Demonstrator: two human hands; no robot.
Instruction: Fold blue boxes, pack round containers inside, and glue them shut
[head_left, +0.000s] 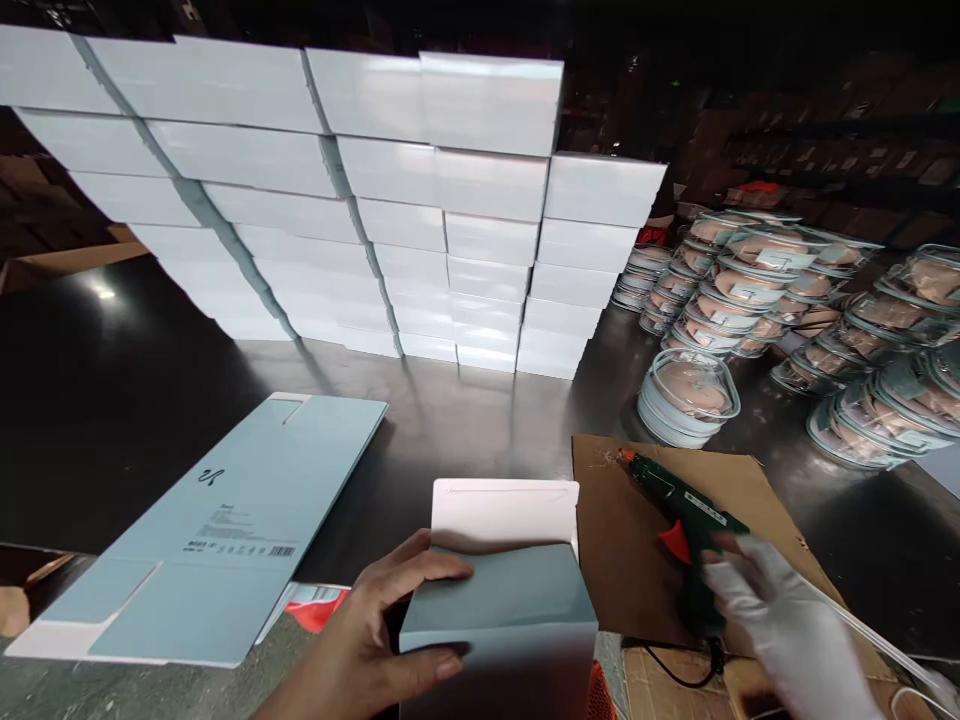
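My left hand [375, 640] grips the left side of a pale blue carton [502, 600] that stands in front of me, its white top flap [504, 512] raised. My right hand [787, 630], in a white glove, closes around the handle of a dark green glue gun [679, 500] with a red trigger. The gun lies on a brown cardboard sheet [630, 540], its orange nozzle pointing up and left.
A flat unfolded blue carton [225, 520] lies at the left on the dark metal table [465, 410]. A tall wall of stacked white boxes [390, 220] fills the back. Stacks of clear lidded containers [750, 290] crowd the right side.
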